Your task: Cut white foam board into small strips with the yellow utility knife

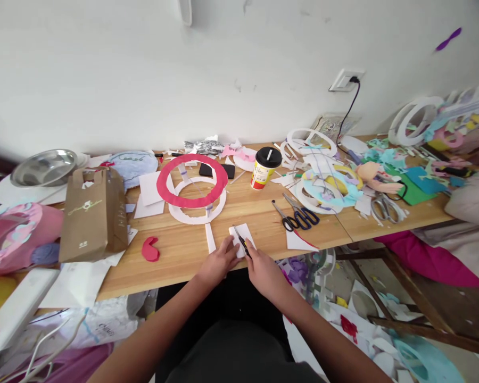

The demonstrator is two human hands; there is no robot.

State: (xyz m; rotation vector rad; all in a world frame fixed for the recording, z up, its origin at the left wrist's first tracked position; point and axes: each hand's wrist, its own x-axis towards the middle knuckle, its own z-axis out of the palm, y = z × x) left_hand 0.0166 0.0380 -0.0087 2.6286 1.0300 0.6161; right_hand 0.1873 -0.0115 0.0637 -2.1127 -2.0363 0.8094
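Observation:
My right hand (263,271) grips a craft knife (243,245) with a black handle, its blade lying across a small white board piece (245,232) at the table's front edge. My left hand (220,260) holds the near left side of that same piece, fingers bent against it. A narrow white strip (210,237) lies just left of the piece. Beyond my hands stands a round frame with a red ring (165,189) on top and a white ring (179,214) below, joined by short posts. A curved red scrap (150,249) rests to the left.
Two pairs of scissors (299,217) lie to the right, near a lidded paper cup (264,169). A brown paper bag (91,218) and a metal bowl (43,169) stand at left. White rings (311,139) and coloured scraps crowd the right. Another person's sleeve (473,199) shows at far right.

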